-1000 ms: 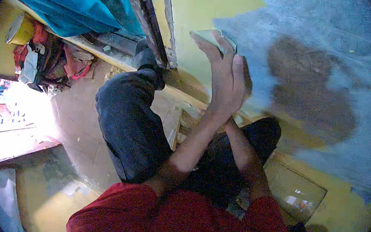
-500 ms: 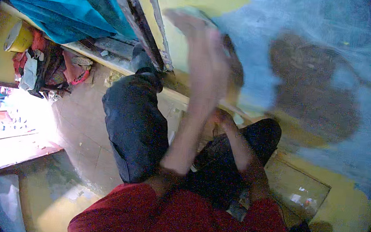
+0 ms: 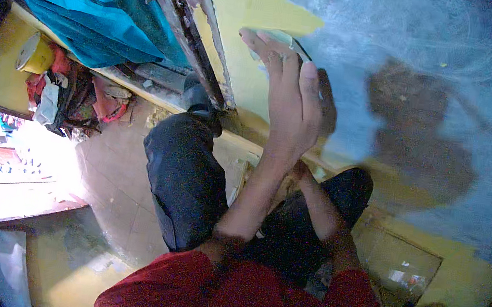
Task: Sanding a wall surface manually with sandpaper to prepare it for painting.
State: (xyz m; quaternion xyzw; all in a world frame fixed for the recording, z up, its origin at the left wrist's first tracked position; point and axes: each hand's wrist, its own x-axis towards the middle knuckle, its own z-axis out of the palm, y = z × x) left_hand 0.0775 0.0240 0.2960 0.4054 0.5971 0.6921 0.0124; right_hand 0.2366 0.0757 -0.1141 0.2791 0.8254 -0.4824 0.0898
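Observation:
My left hand is raised in front of the wall, which is painted yellow with a broad blue-grey patch. Its fingers are bent over a thin flat pale plate with a dark edge, held up close to the wall where yellow meets blue. I cannot make out exactly what kind of tool it is. Lower down, behind my left wrist, my right hand hangs between my knees. Most of its fingers are hidden, as is anything in them.
A teal curtain hangs beside a worn wooden frame. Farther left are a yellow bucket and a heap of cloths and bags. A framed pane leans by the wall at right. A bright doorway opens at left.
My left hand was blurred by motion and now shows sharply, slightly to the right and lower, with the flat plate still in it. My right hand has dropped slightly and is more hidden.

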